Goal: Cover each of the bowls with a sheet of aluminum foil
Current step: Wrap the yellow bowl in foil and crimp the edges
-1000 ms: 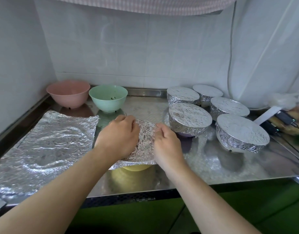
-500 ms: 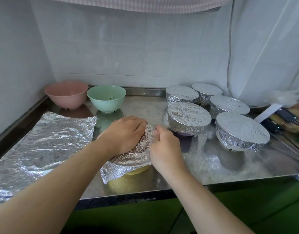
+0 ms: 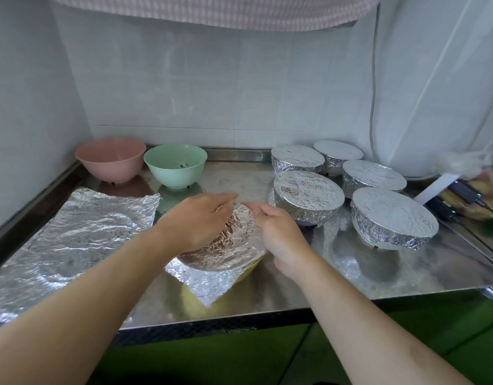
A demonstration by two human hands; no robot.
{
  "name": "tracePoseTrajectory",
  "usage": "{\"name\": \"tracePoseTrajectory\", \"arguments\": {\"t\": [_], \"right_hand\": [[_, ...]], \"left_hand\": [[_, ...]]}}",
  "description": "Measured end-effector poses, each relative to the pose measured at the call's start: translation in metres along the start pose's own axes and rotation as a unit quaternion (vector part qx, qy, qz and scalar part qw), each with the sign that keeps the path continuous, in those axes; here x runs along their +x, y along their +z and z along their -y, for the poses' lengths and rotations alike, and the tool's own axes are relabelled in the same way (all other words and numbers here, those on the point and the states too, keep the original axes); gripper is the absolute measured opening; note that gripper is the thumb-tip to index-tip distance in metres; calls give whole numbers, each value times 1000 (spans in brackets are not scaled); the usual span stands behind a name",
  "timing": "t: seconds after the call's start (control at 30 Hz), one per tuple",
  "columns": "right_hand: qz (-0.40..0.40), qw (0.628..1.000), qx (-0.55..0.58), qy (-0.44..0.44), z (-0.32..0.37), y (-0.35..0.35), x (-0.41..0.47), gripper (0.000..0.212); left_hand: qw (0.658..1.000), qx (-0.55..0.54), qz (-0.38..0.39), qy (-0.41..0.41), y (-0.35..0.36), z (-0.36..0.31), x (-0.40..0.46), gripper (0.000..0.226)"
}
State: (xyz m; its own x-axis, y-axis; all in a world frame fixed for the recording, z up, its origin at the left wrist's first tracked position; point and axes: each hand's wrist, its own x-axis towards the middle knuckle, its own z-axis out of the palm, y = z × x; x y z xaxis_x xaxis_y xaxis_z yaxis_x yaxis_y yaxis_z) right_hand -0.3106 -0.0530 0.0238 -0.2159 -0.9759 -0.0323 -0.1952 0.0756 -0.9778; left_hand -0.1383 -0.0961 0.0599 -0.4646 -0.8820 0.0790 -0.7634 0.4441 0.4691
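I see steel counter (image 3: 337, 276): pink bowl (image 3: 110, 159), green bowl (image 3: 175, 165), loose foil sheet (image 3: 73, 243), five foil-covered bowls (image 3: 309, 197), yellow bowl (image 3: 246, 273).
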Motion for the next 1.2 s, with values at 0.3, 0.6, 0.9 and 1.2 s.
{"name": "tracePoseTrajectory", "arguments": {"t": [0.3, 0.6, 0.9, 1.2], "right_hand": [[-139, 939, -281, -141, -6, -7, -11, 26], [-78, 978, -192, -36, 15, -12, -1, 26], [-111, 974, -196, -26, 11, -11, 1, 31], [-142, 986, -87, -18, 2, -8, -21, 30]], "left_hand": [[982, -105, -127, -89, 8, 0, -22, 35], [980, -142, -85, -110, 3, 9, -14, 44], [926, -340, -79, -145, 14, 19, -19, 40], [891, -411, -80, -178, 19, 25, -18, 33]]}}
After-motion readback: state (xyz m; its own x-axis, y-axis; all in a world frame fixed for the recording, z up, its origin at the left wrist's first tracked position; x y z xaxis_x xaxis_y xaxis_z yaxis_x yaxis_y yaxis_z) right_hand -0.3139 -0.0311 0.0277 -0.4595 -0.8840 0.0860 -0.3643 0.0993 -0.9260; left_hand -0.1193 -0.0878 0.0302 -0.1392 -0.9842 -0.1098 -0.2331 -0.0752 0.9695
